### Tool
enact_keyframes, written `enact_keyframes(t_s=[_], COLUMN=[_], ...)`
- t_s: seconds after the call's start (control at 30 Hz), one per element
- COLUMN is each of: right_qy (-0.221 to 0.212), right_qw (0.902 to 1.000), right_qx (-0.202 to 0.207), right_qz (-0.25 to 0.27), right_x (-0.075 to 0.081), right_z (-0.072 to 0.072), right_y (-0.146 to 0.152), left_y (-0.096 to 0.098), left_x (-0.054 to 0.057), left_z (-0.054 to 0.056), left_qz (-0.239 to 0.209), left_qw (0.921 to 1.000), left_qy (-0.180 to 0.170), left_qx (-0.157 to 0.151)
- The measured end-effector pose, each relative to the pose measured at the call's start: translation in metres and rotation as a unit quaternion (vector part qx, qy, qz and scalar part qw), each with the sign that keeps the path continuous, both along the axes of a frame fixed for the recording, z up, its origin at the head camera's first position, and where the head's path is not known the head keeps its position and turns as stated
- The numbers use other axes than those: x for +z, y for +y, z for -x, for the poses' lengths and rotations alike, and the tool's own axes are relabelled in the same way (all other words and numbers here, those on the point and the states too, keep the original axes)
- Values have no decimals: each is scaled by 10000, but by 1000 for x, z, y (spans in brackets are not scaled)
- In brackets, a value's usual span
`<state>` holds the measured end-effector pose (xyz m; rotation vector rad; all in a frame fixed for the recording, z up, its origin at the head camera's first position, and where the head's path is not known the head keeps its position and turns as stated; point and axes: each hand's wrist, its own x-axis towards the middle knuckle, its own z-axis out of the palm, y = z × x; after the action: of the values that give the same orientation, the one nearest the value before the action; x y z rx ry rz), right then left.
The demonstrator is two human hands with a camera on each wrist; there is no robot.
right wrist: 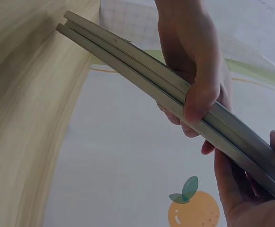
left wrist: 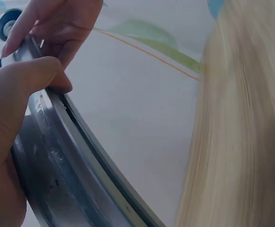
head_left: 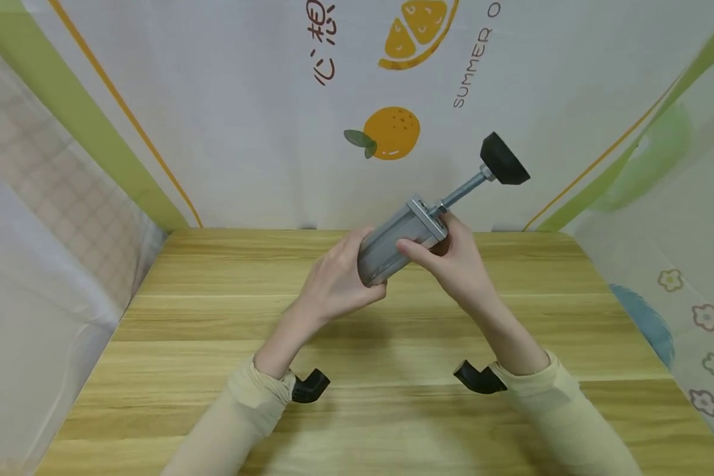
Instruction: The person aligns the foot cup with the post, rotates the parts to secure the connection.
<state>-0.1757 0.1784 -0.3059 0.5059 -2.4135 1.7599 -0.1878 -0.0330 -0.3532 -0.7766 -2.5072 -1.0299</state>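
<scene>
A grey metal profile bar (head_left: 387,248) with grooved sides is held up slantwise above the table. From its upper right end juts a threaded rod (head_left: 465,190) with a nut, tipped by a black flared foot (head_left: 503,160). My left hand (head_left: 336,276) grips the bar's middle, its thumb (right wrist: 201,99) lying across the groove in the right wrist view. My right hand (head_left: 459,264) holds the bar just below its end plate (head_left: 426,217), thumb on the near side. In the head view the left hand hides the bar's lower end, which shows in the right wrist view (right wrist: 80,26).
Below is a wood-grain table (head_left: 404,423). A white cloth (head_left: 256,132) printed with oranges and lettering hangs behind it, with pale sheets on both sides. Black wrist cameras (head_left: 311,386) stick out from the sleeves.
</scene>
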Motion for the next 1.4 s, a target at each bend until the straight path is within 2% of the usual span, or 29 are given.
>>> enact_keyframes(t_s=[0.33,0.63,0.83,1.07,1.4], right_qy=[-502,-1060,-1449,-1841,-2197], right_qw=[9987,9932,9848,9678,9499], right_qx=[24,158,286,453,546], right_qz=[21,454,910,1657,2154], right_x=[-24,-40,-53,-67,-82], right_z=[-10,-14,-16,-18,-18], right_y=[12,14,14,12,13], left_y=[-7,-11,-13,-14,-13], left_x=[-1,-3,-6,-11,-21], left_z=[3,5,4,5,10], left_qz=[818,1358,1628,1850,2017], left_qw=[9956,9856,9780,9695,9610], left_qy=[-291,-697,-957,-1297,-1525], left_qx=[-353,-734,-885,-945,-1120])
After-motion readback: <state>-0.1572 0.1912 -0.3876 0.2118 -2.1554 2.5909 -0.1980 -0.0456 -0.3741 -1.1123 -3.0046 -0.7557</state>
